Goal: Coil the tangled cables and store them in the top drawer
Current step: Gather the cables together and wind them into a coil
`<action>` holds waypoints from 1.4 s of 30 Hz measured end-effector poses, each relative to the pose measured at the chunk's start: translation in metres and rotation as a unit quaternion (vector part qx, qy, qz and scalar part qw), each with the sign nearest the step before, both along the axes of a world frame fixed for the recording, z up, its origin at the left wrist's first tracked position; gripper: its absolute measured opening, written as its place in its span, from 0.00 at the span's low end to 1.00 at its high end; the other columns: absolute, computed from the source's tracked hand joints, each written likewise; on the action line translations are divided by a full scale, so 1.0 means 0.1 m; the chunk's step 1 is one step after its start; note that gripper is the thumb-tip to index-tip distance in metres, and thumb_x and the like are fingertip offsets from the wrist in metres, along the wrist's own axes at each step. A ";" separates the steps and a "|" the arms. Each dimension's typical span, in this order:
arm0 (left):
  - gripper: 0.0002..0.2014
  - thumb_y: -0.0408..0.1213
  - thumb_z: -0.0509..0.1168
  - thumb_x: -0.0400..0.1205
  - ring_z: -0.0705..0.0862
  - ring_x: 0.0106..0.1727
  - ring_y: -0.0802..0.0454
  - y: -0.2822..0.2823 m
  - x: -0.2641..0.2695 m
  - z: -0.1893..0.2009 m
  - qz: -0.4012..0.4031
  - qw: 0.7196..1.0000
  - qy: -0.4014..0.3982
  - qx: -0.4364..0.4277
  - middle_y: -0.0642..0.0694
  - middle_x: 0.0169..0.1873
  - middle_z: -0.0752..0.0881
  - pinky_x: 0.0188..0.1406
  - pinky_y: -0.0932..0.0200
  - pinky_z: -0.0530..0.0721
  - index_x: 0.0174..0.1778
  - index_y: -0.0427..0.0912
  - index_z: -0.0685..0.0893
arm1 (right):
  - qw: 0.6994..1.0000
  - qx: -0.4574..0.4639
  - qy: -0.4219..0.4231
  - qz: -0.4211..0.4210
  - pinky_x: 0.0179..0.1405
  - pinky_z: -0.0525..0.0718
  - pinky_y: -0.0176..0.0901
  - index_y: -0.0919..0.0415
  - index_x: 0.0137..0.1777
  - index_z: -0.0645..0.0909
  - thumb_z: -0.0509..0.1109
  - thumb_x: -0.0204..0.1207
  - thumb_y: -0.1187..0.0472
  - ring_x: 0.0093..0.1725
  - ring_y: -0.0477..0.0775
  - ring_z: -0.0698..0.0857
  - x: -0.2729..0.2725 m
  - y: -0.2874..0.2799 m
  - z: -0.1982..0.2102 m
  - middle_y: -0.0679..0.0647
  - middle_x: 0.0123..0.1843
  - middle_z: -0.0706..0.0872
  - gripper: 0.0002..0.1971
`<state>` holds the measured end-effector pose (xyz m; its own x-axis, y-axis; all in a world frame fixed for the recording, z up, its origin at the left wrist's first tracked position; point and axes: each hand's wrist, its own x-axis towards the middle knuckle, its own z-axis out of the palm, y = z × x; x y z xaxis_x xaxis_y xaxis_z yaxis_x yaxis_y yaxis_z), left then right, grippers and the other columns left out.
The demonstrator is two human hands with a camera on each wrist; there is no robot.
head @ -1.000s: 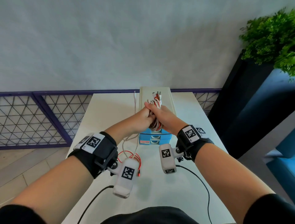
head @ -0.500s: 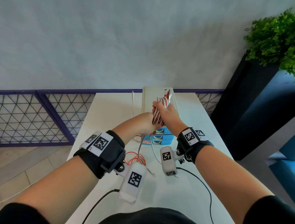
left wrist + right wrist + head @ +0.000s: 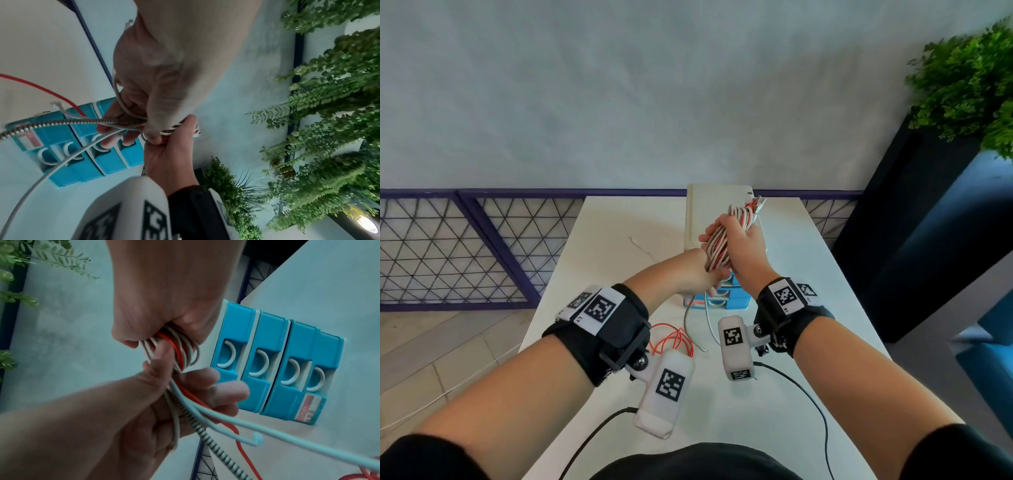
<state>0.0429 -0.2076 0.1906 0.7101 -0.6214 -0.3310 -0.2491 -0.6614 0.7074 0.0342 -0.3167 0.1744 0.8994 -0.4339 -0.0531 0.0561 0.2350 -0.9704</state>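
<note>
My right hand (image 3: 743,245) grips a coiled bundle of cables (image 3: 740,219), white, red and braided, upright in the air above the drawer unit (image 3: 736,303). Just below it my left hand (image 3: 700,278) holds the loose tails that run out of the bundle. In the right wrist view the loops (image 3: 174,350) stick out under my right fist (image 3: 160,305), and my left fingers (image 3: 216,389) curl round a white, a red and a braided tail. The tails drop to a red tangle (image 3: 671,339) on the table. The blue drawer fronts (image 3: 267,353) are all shut.
The unit stands at the middle back of a white table (image 3: 602,274). A thin white cable end (image 3: 640,246) lies left of it. A purple mesh railing (image 3: 482,246) runs behind, and a dark planter with a green plant (image 3: 962,85) stands to the right.
My right hand has lifted the bundle up and to the right, off the top of the drawer unit. My left hand has slid down to the tails, and cable has been drawn up from the table.
</note>
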 end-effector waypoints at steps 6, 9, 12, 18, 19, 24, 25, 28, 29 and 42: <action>0.18 0.51 0.50 0.86 0.84 0.37 0.47 0.00 -0.05 -0.21 0.037 0.989 -0.129 0.063 0.45 0.36 0.84 0.40 0.52 0.82 0.46 0.41 0.77 | 0.999 -0.003 0.038 0.008 0.42 0.87 0.55 0.59 0.36 0.78 0.74 0.74 0.57 0.28 0.53 0.85 0.01 0.01 0.01 0.51 0.24 0.84 0.10; 0.14 0.48 0.50 0.87 0.79 0.35 0.46 -0.02 -0.07 -0.22 0.015 0.974 -0.181 0.138 0.46 0.31 0.78 0.32 0.55 0.74 0.49 0.42 0.73 | 0.997 -0.046 0.053 0.015 0.40 0.90 0.51 0.57 0.43 0.79 0.78 0.71 0.58 0.30 0.50 0.86 -0.01 0.02 -0.02 0.53 0.31 0.85 0.09; 0.14 0.47 0.50 0.87 0.78 0.32 0.49 -0.05 -0.08 -0.21 -0.001 0.968 -0.199 0.152 0.47 0.30 0.77 0.29 0.57 0.71 0.53 0.40 0.75 | 0.996 -0.067 0.066 -0.007 0.29 0.86 0.44 0.57 0.42 0.78 0.76 0.73 0.58 0.27 0.52 0.84 0.00 0.02 -0.03 0.54 0.29 0.84 0.08; 0.16 0.43 0.55 0.86 0.84 0.32 0.52 0.03 0.06 -0.14 -0.054 0.997 -0.059 -0.022 0.44 0.34 0.88 0.36 0.59 0.79 0.42 0.36 0.81 | 0.999 -0.003 0.042 -0.029 0.28 0.79 0.46 0.59 0.37 0.76 0.68 0.79 0.57 0.22 0.50 0.78 0.09 -0.06 0.04 0.49 0.22 0.76 0.11; 0.15 0.42 0.56 0.86 0.83 0.30 0.55 0.06 0.10 -0.13 -0.068 0.997 -0.026 -0.039 0.45 0.32 0.88 0.37 0.61 0.79 0.41 0.37 0.81 | 0.999 0.005 0.036 -0.024 0.26 0.78 0.44 0.59 0.39 0.76 0.68 0.80 0.57 0.22 0.49 0.77 0.09 -0.06 0.05 0.49 0.22 0.75 0.10; 0.15 0.47 0.59 0.85 0.83 0.30 0.61 0.19 0.17 -0.10 -0.095 0.993 0.041 -0.055 0.51 0.30 0.90 0.41 0.61 0.79 0.38 0.44 0.84 | 0.998 0.051 0.033 -0.016 0.24 0.75 0.41 0.58 0.42 0.75 0.67 0.81 0.56 0.21 0.47 0.72 0.09 -0.04 0.05 0.48 0.23 0.71 0.09; 0.16 0.48 0.59 0.85 0.81 0.26 0.63 0.20 0.16 -0.10 -0.093 0.993 0.036 -0.058 0.50 0.30 0.90 0.37 0.64 0.77 0.40 0.42 0.85 | 0.997 0.063 0.034 -0.018 0.24 0.75 0.41 0.58 0.42 0.75 0.68 0.81 0.56 0.21 0.46 0.72 0.09 -0.03 0.04 0.48 0.23 0.71 0.09; 0.20 0.51 0.59 0.84 0.73 0.17 0.63 0.23 0.12 -0.13 -0.079 0.994 -0.027 -0.069 0.47 0.26 0.88 0.22 0.70 0.69 0.43 0.38 0.86 | 0.995 0.096 0.028 -0.024 0.21 0.75 0.40 0.58 0.42 0.74 0.67 0.81 0.57 0.19 0.46 0.70 0.09 -0.02 0.05 0.48 0.21 0.70 0.09; 0.21 0.53 0.59 0.83 0.71 0.16 0.62 0.23 0.11 -0.14 -0.074 0.993 -0.045 -0.075 0.47 0.24 0.87 0.20 0.69 0.68 0.43 0.37 0.86 | 0.994 0.104 0.025 -0.026 0.20 0.75 0.39 0.59 0.42 0.74 0.67 0.81 0.57 0.19 0.45 0.70 0.09 -0.02 0.06 0.48 0.21 0.70 0.09; 0.16 0.51 0.54 0.85 0.84 0.36 0.59 0.42 0.09 -0.33 -0.077 0.979 0.118 -0.145 0.50 0.29 0.78 0.32 0.64 0.69 0.37 0.46 0.76 | 0.980 0.195 -0.014 -0.038 0.19 0.75 0.36 0.59 0.40 0.75 0.66 0.82 0.56 0.17 0.44 0.71 0.17 -0.24 0.17 0.46 0.20 0.70 0.11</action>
<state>0.0516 -0.1657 0.1574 0.5248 -0.8078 -0.2683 -0.1371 -0.3914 0.9100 0.0508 -0.3406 0.1910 0.8683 -0.4518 -0.2048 0.1125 0.5815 -0.8057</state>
